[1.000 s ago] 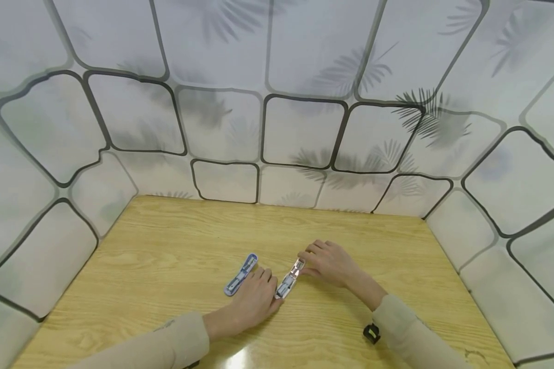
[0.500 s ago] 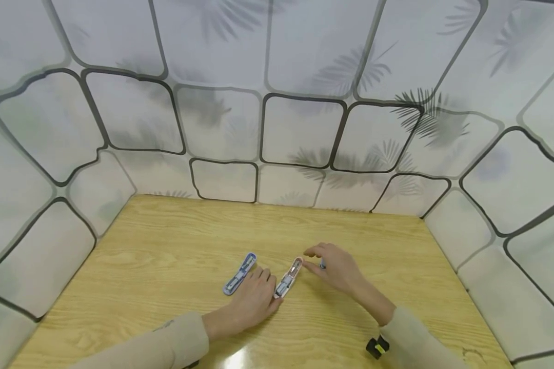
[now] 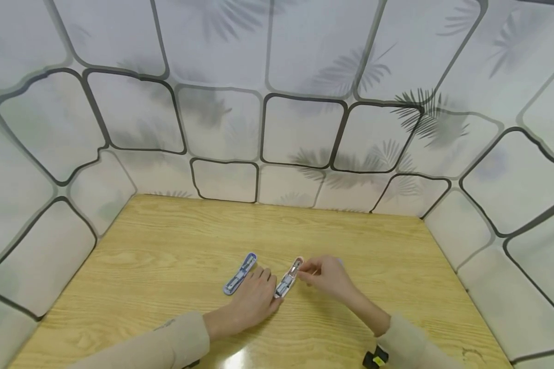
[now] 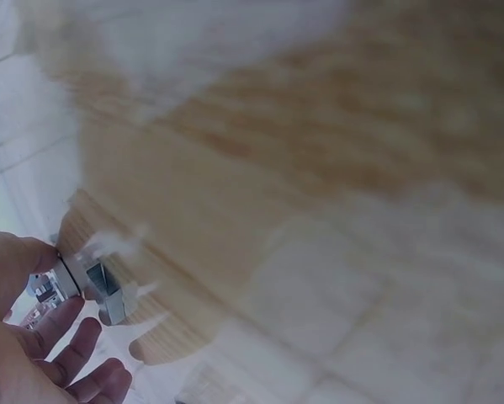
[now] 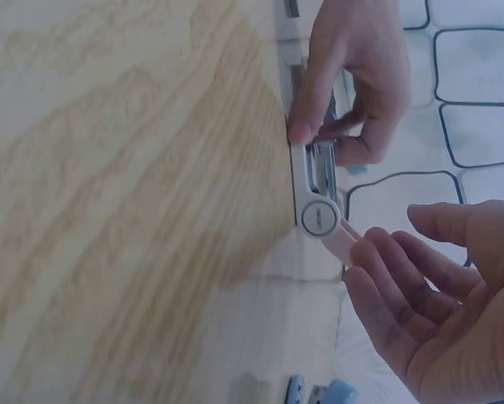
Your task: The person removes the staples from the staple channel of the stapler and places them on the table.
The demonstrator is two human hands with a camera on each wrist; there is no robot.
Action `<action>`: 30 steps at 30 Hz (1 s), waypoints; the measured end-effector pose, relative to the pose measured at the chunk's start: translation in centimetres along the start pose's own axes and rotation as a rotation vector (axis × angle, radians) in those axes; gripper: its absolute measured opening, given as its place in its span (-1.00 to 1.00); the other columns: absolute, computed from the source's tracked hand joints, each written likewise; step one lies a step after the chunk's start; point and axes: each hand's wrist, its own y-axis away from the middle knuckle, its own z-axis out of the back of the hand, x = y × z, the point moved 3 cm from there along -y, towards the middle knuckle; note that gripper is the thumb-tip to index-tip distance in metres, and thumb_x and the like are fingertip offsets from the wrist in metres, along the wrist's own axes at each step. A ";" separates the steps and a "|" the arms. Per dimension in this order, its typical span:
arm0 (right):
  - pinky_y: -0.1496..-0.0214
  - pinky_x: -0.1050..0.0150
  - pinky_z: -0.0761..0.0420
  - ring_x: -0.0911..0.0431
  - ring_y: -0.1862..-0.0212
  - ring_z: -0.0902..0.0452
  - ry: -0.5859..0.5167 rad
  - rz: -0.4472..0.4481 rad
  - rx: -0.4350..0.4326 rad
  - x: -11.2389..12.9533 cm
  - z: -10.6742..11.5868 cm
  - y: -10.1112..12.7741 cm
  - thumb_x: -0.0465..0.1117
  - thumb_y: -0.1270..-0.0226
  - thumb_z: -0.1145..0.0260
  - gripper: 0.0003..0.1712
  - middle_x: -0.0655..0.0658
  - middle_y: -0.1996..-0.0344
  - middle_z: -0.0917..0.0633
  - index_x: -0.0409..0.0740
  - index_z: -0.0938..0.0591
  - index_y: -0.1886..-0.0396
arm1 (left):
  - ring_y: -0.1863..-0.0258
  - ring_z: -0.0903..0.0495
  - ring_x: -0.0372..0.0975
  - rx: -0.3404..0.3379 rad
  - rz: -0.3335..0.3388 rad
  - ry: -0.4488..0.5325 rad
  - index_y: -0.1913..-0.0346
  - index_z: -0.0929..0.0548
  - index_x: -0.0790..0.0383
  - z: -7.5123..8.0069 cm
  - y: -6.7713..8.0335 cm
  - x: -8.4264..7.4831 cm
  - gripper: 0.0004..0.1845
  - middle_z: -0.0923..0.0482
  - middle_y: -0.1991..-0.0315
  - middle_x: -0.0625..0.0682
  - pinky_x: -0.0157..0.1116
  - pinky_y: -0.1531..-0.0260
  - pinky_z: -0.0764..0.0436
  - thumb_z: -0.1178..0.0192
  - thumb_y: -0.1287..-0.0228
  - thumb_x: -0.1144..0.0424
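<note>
On the tabletop: all items lie near the front middle, between the person's two forearms.
Tabletop [image 3: 166, 246]: light wood grain, smooth and glossy at the near edge. Risk: a small hard case can skate on this finish if pushed sideways instead of pressed down.
Left hand [image 3: 254, 297]: rests on the near end of the pink case, fingers [image 5: 306, 101] and thumb curled round its sides, pinning it flat. Risk: the hold covers one end only, so a pull at the far end could pivot the case about this point.
Right hand [image 3: 328, 277]: at the far end of the pink case, fingertips [image 5: 378, 261] narrowly pinched on a slim pink tab that sticks out past the round end. Risk: the contact area is small; judged likely to slip off if drawn at an angle.
Blue case [image 3: 240, 273]: lies just beside the left hand's knuckles, parallel to the pink case, apart from it. Risk: a shift of the left hand could knock it.
Pink case [image 3: 290, 278]: long, slim, flat on the tabletop, inner metal parts visible. Risk: loose contents may spill if it tips.
Black-and-yellow object [image 3: 375, 357]: near the right sleeve; identity cannot be told.
</note>
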 end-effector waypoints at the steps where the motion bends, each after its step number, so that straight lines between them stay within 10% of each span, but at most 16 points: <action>1: 0.45 0.39 -0.64 0.03 0.44 -0.73 -0.034 -0.014 0.013 -0.1 -0.2 0.0 -0.20 -0.41 -0.46 -0.81 -0.17 0.36 -0.83 -0.26 -0.82 0.17 | 0.34 -0.42 -0.26 0.002 0.000 0.000 0.24 -0.63 0.16 0.0 0.0 0.0 -0.57 -0.48 0.38 -0.08 -0.31 0.23 -0.55 -0.43 -0.28 -0.16; 30: 0.44 0.37 -0.73 0.14 0.47 -0.76 -0.199 -0.104 0.033 -0.5 -4.9 -0.1 -0.37 -0.35 -0.45 -0.88 -0.24 0.39 -0.84 -0.39 -0.80 0.23 | 0.34 -0.40 -0.26 0.025 -0.015 -0.010 0.21 -0.62 0.17 -0.1 -0.2 0.1 -0.57 -0.47 0.37 -0.08 -0.33 0.26 -0.51 -0.39 -0.32 -0.16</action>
